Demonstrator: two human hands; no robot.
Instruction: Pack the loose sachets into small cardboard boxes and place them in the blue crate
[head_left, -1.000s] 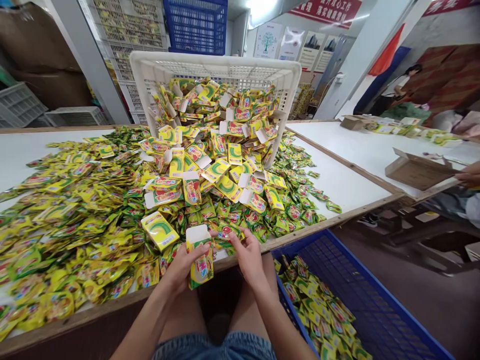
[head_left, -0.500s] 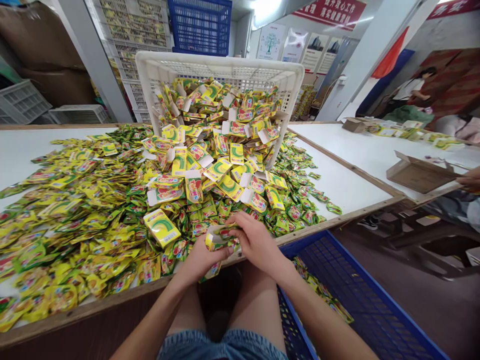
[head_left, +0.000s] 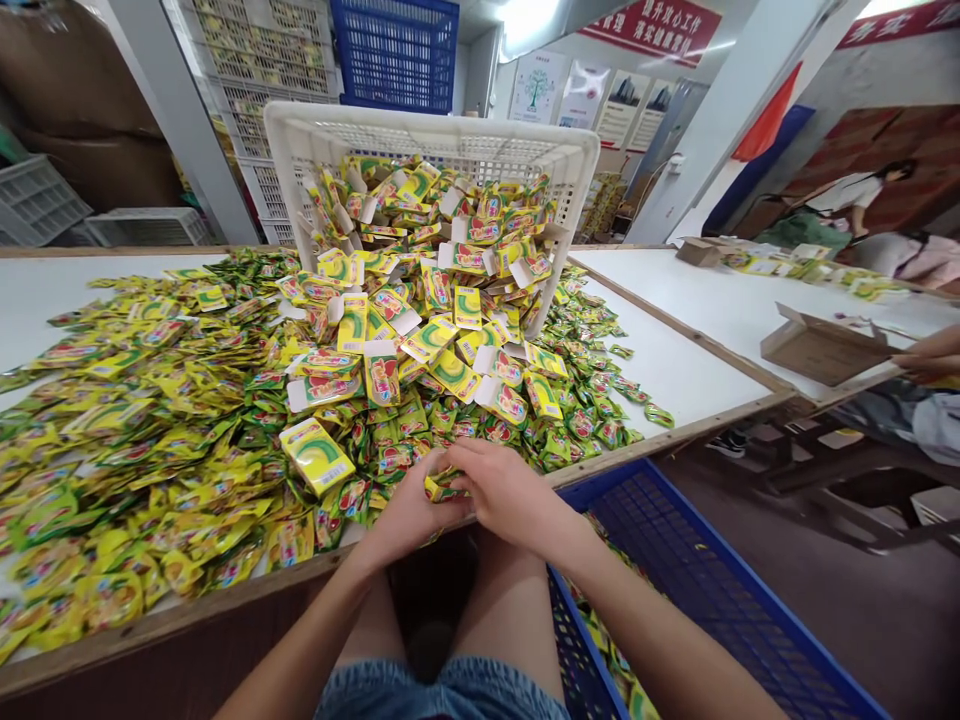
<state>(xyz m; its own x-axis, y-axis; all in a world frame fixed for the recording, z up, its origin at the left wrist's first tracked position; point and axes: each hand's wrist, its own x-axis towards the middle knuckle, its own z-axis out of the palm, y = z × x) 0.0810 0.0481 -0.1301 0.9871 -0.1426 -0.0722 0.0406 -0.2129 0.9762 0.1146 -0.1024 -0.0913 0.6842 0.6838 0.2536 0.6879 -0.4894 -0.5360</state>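
Box (head_left: 441,487), small and yellow, is resting between our hands, above the near edge of the bench (head_left: 682,370), beside loose packets (head_left: 150,480). Our left hand (head_left: 411,512) is grasping its side, while our right hand (head_left: 504,492) is covering it; whether those fingers are pinching anything, we cannot tell. Pressing too hard, we could be creasing the card; holding loosely, we could be dropping it.
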